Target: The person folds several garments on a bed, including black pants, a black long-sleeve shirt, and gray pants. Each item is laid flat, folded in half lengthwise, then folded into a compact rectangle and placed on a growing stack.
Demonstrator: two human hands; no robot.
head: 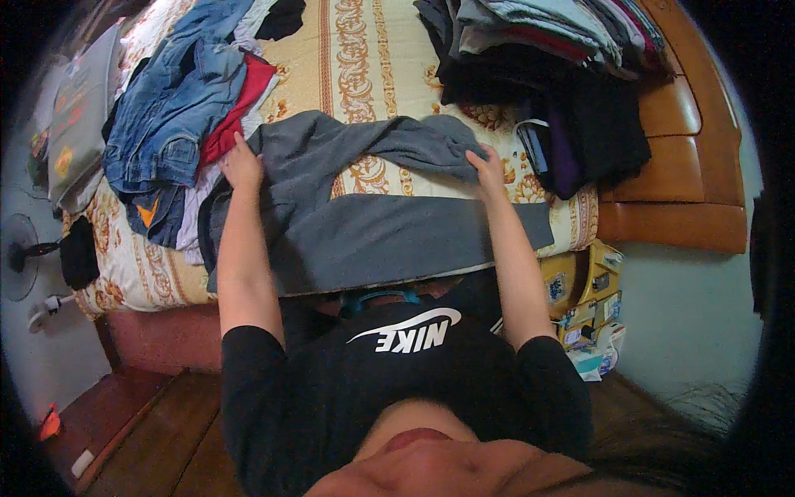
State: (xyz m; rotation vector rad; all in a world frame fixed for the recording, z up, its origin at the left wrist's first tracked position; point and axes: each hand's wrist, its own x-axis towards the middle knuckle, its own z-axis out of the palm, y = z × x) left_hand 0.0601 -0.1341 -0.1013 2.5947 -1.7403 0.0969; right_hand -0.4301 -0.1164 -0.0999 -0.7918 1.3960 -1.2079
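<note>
A pair of grey trousers point(372, 230) lies sideways across the bed in front of me, waist end to the left and legs to the right. One leg is laid flat along the near bed edge, while the farther leg is bunched and creased. My left hand point(243, 166) holds the fabric by the waist end, its fingertips partly hidden. At the end of the farther leg, my right hand point(487, 166) grips the cloth between thumb and fingers. Blue denim jeans point(180, 105) and a red garment point(233, 121) lie just beyond my left hand.
Folded clothes point(534, 37) are stacked at the far right, with dark folded garments point(596, 130) nearer. The patterned bedsheet point(354, 56) shows between the piles. A wooden headboard point(671, 168) bounds the right. A grey bag point(87, 118) and a fan point(22, 251) are at left.
</note>
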